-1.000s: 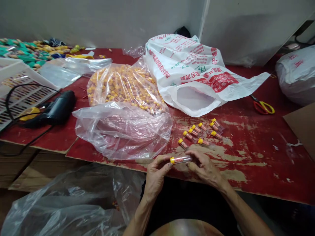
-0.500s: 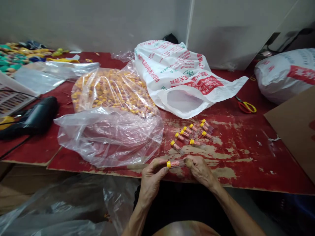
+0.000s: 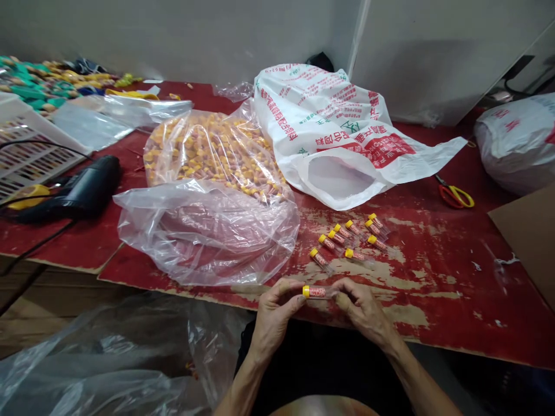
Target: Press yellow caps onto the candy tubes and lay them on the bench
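Between my hands, over the front edge of the table, lies a small yellow-capped tube [image 3: 316,292] of pink and white bits with a clear plastic end. The fingers of my left hand [image 3: 276,315] pinch its capped end. My right hand [image 3: 366,312] is closed on the clear end, and its fingertips partly hide that end. Just beyond, several similar capped tubes [image 3: 355,255] with clear ends lie spread on the worn red table [image 3: 442,277]. To their left, a large clear plastic bag [image 3: 208,231] holds a heap of yellow-capped tubes [image 3: 217,150].
A white printed sack [image 3: 329,121] lies behind the tubes, its mouth facing me. Red and yellow scissors [image 3: 455,195] rest to its right, near a cardboard piece [image 3: 529,231]. At left are a black heat gun or dryer [image 3: 89,188] with a cord and a white basket [image 3: 39,138].
My view has turned slightly left, so the table's contents appear farther right. Both hands still hold the same tube, and my right fingers have shifted a little on its clear end.
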Tool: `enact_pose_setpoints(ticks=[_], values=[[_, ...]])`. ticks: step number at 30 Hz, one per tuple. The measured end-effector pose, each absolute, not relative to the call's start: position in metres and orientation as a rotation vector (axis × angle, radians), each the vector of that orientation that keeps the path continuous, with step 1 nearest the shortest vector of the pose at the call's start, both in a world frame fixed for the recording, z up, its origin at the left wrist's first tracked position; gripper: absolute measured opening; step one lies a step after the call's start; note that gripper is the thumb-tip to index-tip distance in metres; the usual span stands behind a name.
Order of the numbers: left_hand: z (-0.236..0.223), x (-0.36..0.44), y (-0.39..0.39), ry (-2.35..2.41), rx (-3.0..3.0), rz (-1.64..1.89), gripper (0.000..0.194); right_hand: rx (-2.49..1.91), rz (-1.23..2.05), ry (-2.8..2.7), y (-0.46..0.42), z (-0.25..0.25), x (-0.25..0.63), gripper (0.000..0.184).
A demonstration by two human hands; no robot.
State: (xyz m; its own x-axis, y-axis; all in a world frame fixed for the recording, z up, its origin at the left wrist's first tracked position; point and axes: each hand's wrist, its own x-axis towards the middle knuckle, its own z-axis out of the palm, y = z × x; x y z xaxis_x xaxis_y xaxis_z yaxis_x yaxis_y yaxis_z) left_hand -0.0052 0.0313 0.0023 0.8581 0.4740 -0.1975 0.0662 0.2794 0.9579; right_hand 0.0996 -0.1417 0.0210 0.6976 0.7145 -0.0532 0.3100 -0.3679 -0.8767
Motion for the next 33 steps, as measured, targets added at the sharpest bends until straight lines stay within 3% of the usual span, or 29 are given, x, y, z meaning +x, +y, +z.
enact_pose_setpoints(ticks=[2,8,11,16,23,28,33], values=[[0.003,-0.006,0.032,0.504,1.280,0.284,0.018,-1.971,0.533,-0.772,-0.142,0.020,0.099,0.044],[0.004,-0.007,0.034,0.500,1.259,0.253,0.017,-1.993,0.512,-0.798,-0.141,0.020,0.097,0.028],[0.004,-0.007,0.034,0.495,1.274,0.246,0.018,-2.000,0.496,-0.803,-0.143,0.019,0.096,0.039],[0.001,-0.004,0.034,0.471,1.229,0.206,0.017,-1.996,0.489,-0.790,-0.143,0.021,0.093,0.027],[0.018,0.001,0.031,0.444,1.329,0.186,0.024,-1.964,0.420,-0.630,-0.163,0.015,0.104,0.046],[0.027,-0.001,0.080,0.686,1.597,0.603,0.021,-2.169,0.123,-0.214,-0.211,0.002,0.149,0.041],[0.020,0.018,0.156,0.921,1.887,0.856,0.015,-2.547,-0.091,-0.334,-0.231,-0.021,0.173,0.048]])
